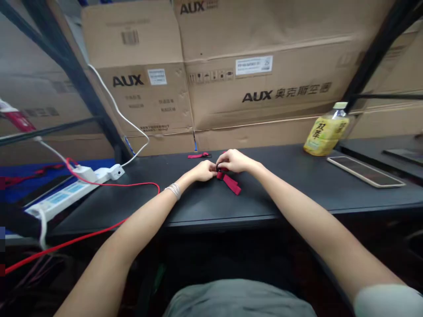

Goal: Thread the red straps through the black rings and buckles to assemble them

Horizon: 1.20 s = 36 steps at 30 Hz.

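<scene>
Head view: two bare hands meet over a black surface (198, 204), nearer its back edge than its front edge and roughly midway between left and right. Between the fingertips, a red strap (231, 182) with a small black fitting (222, 168); the strap's loose end slants towards the front edge and the right. Right hand (234, 160) comes from above, fingers curled in and pinching at the fitting. Left hand (205, 171) comes in from the left, fingertips gathered against the same spot, apparently pinching too; exact contact hidden by the fingers, so cannot tell which layer each one has. A second red strap (197, 155) with a dark end lies close to the back edge, just beyond the left hand, untouched. Judgement on handling: limp webbing and a small hard part, so one hand does best as a steady anchor on the fitting while the other works the fabric in short pulls. Strap wants to lie flat, without twist or bunching where it meets the fitting; fingertips kept off the opening give a clearer sight of it. Wrists low over the surface should help steadiness. Red cable (142, 183) runs across the surface's left part to the front edge, under the left forearm; a wide sweep there could snag it.
</scene>
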Available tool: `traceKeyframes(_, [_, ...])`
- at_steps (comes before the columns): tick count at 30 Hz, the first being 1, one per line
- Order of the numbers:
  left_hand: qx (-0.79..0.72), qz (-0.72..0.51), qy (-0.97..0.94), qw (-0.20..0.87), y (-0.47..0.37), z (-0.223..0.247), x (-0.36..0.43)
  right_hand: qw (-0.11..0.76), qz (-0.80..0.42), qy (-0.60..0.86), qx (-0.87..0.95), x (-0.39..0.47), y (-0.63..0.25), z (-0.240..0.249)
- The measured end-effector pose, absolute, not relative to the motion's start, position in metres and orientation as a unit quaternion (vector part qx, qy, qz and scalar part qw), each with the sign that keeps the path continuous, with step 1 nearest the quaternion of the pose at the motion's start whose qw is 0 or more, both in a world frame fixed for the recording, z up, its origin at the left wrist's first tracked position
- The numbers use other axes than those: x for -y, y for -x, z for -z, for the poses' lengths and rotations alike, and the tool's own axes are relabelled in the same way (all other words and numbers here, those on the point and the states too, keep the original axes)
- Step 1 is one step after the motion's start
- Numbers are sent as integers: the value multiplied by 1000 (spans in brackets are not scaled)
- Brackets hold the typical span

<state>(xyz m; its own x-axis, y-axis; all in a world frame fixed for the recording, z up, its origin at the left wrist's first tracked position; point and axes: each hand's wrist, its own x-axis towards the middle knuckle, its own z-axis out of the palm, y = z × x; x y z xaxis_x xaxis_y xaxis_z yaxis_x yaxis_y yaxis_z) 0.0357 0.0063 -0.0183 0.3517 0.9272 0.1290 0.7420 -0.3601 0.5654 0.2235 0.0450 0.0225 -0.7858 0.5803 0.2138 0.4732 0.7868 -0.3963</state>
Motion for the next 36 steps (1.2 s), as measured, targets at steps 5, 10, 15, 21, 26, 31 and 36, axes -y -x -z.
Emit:
traceKeyframes(5, [-522, -223, -792, 225, -36, 18, -6, 179, -188, 288, 922, -43, -224, -25])
traceKeyframes(10, [-524, -220, -791, 227, -36, 18, -6, 160, -183, 289, 926, -44, -225, -25])
traceKeyframes(15, [-507, -237, -794, 234, -35, 23, -9, 131, -171, 289, 933, -45, -225, -24])
traceKeyframes(21, [-489, -261, -798, 237, -33, 29, -13, 124, -180, 300, 929, -44, -224, -23])
traceKeyframes(26, [-490, -255, -799, 239, -34, 26, -12, 133, -175, 290, 931, -45, -223, -23])
traceKeyframes(31, [-498, -307, -752, 305, -42, 23, -9, 288, -214, 271, 893, -49, -224, -24])
traceKeyframes(36, [-507, -284, -766, 275, -43, 25, -9, 263, -218, 277, 898, -51, -222, -19])
